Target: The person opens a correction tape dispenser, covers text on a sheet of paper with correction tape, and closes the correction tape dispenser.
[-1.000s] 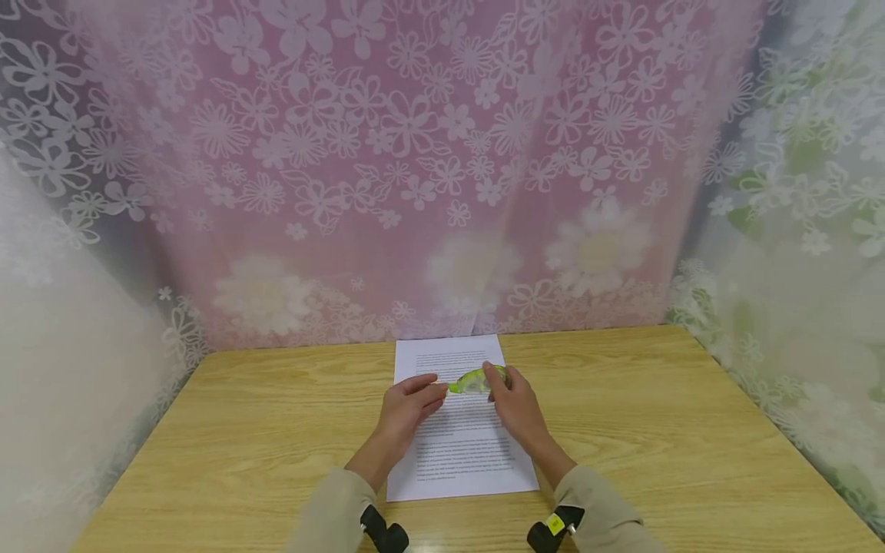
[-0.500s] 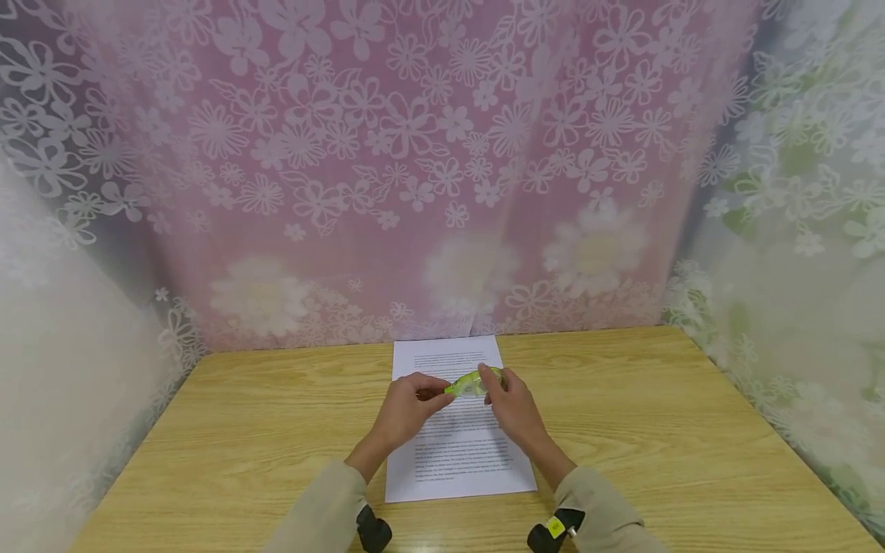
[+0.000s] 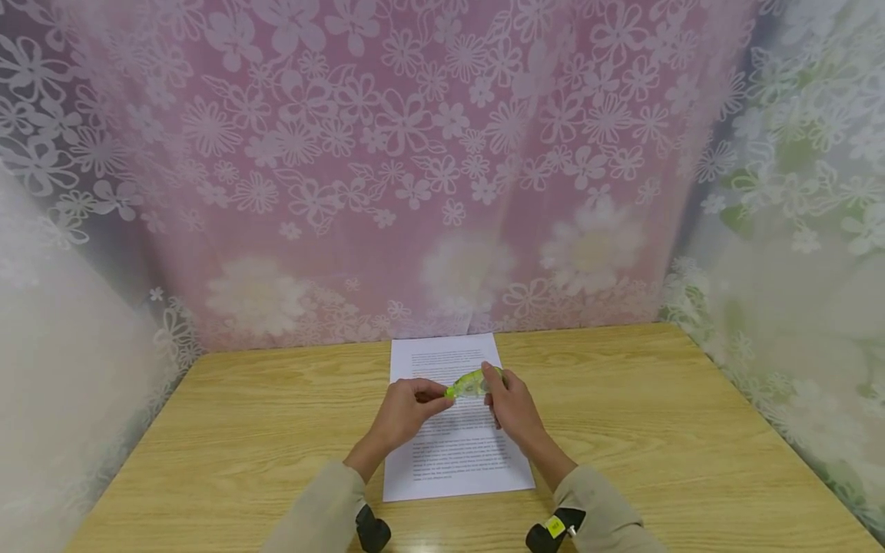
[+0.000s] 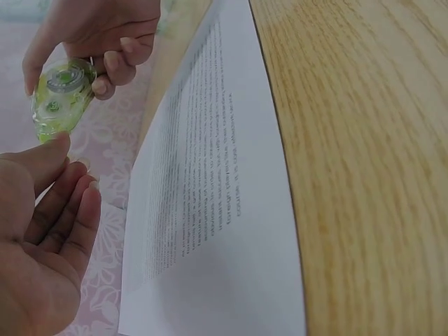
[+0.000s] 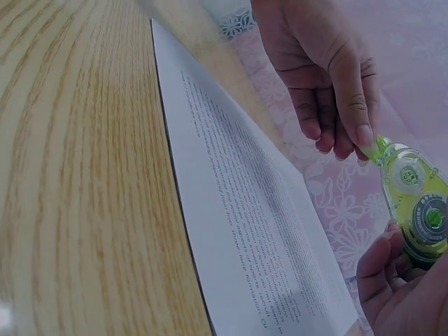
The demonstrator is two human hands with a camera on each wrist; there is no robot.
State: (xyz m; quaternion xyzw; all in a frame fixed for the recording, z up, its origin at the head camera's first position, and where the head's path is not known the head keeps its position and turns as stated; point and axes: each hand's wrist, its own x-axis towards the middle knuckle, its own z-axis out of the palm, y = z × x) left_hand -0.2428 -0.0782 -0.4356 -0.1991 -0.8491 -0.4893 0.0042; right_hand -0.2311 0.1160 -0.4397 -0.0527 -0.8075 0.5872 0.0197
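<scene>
A green, see-through correction tape (image 3: 470, 383) is held above a printed sheet of paper (image 3: 456, 461). My right hand (image 3: 513, 401) grips its wide rear end between thumb and fingers. With thumb and forefinger, my left hand (image 3: 408, 411) pinches the green tip at the narrow front end. The right wrist view shows two round reels inside the clear body of the correction tape (image 5: 416, 199), and the left thumb lies on its green tip (image 5: 379, 148). In the left wrist view the other left fingers are loosely bent below the tip.
The paper lies on a wood-grain table (image 3: 276, 430), reaching its back edge. Pink flowered curtain (image 3: 415, 192) hangs right behind the table, with pale curtains (image 3: 795, 269) on both sides. Black wrist cameras (image 3: 373, 530) sit on both sleeves.
My left hand has gone from relaxed fingers beside the tip to pinching it between thumb and forefinger. The right hand keeps its grip on the correction tape, nearly in place.
</scene>
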